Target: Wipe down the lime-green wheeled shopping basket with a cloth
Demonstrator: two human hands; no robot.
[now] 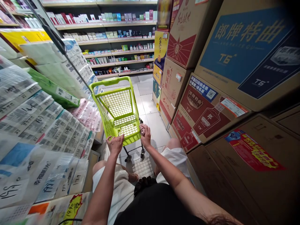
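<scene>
A small lime-green shopping cart (117, 103) with lattice basket walls stands in front of me on dark legs and casters. My left hand (115, 144) is closed over the left part of the basket's near rim, its thumb lying along the edge. At the near right corner of the basket is my right hand (145, 135), its fingers curled around a small crumpled pinkish thing, perhaps a cloth. Whether those fingers also grip the rim, I cannot tell. The cart's raised bar (112, 82) is at its far side.
Stacked cardboard cartons (206, 115) line the right side closely. Plastic-wrapped paper packs (47, 125) with handwritten prices crowd the left. A dark pole (55, 39) slants down there. Tiled floor (150, 104) runs ahead to shelves (112, 40) of small boxes and bottles.
</scene>
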